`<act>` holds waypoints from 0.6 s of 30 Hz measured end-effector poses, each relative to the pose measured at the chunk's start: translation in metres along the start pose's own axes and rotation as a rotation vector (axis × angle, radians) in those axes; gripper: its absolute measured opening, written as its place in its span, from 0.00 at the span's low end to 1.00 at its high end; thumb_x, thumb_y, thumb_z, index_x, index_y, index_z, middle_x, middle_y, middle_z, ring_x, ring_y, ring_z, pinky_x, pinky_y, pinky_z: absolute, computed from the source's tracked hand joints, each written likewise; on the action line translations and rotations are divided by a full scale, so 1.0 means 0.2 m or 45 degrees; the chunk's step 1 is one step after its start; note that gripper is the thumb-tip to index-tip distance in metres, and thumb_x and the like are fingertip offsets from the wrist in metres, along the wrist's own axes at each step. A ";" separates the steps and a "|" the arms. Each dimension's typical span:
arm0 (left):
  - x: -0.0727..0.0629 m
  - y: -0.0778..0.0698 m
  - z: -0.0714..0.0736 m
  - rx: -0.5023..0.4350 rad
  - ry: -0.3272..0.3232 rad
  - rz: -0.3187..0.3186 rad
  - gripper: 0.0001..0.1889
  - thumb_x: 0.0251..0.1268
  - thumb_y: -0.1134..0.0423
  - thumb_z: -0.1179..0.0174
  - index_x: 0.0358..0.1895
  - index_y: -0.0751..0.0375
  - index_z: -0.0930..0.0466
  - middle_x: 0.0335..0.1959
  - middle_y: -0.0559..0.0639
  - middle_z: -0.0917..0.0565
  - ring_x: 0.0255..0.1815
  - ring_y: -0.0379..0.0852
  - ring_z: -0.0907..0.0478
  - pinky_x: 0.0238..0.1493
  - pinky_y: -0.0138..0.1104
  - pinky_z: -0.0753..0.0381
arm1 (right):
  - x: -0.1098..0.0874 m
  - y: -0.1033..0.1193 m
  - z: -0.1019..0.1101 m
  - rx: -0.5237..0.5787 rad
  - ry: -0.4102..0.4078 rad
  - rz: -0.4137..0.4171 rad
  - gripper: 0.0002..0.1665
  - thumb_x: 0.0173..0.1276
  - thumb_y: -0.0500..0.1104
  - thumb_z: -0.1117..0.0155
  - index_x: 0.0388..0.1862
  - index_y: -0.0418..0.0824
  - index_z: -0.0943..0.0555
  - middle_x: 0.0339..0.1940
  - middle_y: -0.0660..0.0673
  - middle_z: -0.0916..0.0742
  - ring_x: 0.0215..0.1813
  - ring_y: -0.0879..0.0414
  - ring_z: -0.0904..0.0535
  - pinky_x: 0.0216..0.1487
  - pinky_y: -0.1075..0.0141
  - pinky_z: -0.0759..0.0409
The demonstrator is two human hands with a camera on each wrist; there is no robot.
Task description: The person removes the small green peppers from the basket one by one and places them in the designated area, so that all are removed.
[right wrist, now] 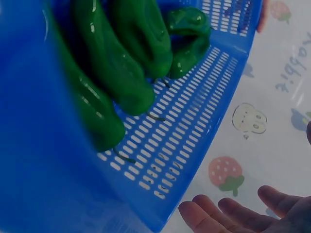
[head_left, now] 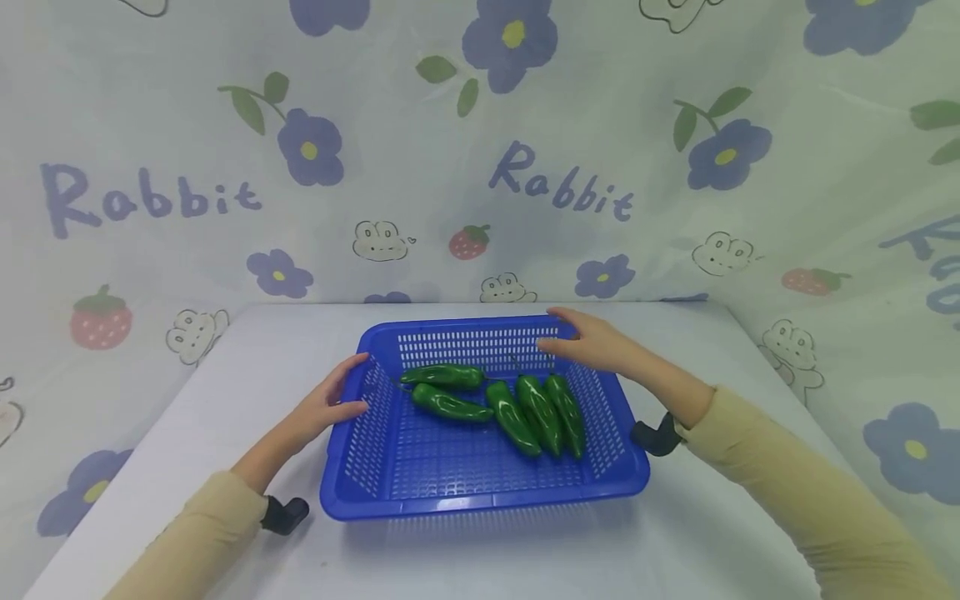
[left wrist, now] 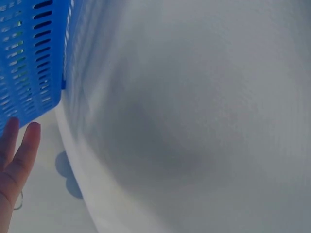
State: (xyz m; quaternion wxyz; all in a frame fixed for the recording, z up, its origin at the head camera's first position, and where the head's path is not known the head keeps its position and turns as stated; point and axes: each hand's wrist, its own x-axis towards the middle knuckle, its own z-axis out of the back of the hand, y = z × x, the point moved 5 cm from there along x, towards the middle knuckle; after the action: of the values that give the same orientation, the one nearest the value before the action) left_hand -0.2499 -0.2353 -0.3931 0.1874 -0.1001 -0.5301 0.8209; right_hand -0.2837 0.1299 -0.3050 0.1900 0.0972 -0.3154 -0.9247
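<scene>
A blue plastic basket with slotted walls stands on the white table. Inside it lie several glossy green chili peppers; two point sideways at the left and the others slant side by side at the right. My left hand is at the basket's left rim, thumb and fingers spread. In the left wrist view its extended fingers reach up beside the outer wall. At the back right corner is my right hand, its thumb over the inside. The right wrist view shows its fingers spread just outside the rim.
The white table reaches back to a hanging cloth printed with flowers, rabbits and strawberries. This cloth also runs along both sides. A black wrist mount sits on the left sleeve, another mount on the right one.
</scene>
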 end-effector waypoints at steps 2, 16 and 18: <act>0.00 0.00 0.00 0.000 -0.003 0.000 0.39 0.61 0.63 0.47 0.71 0.60 0.59 0.71 0.71 0.60 0.68 0.74 0.59 0.58 0.67 0.51 | 0.02 0.00 -0.01 0.066 0.000 -0.053 0.43 0.64 0.60 0.47 0.71 0.42 0.45 0.68 0.33 0.34 0.65 0.36 0.35 0.60 0.44 0.34; 0.00 0.00 0.00 0.007 -0.008 -0.014 0.39 0.60 0.63 0.47 0.71 0.62 0.59 0.71 0.71 0.60 0.68 0.74 0.59 0.58 0.68 0.53 | 0.11 -0.02 -0.13 0.454 -0.050 -0.346 0.42 0.66 0.59 0.50 0.72 0.40 0.48 0.69 0.33 0.38 0.66 0.37 0.39 0.55 0.41 0.30; 0.00 0.00 0.00 0.006 -0.006 -0.017 0.39 0.61 0.63 0.47 0.71 0.62 0.59 0.71 0.71 0.60 0.68 0.74 0.59 0.58 0.68 0.53 | 0.12 -0.03 -0.15 0.470 -0.044 -0.371 0.43 0.67 0.58 0.50 0.72 0.39 0.50 0.70 0.32 0.40 0.68 0.36 0.41 0.58 0.40 0.33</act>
State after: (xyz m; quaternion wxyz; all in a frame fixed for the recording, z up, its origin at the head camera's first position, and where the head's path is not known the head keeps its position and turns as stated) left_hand -0.2501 -0.2354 -0.3929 0.1917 -0.0940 -0.5292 0.8212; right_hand -0.2977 0.1088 -0.3344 0.0280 0.1590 -0.4648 -0.8706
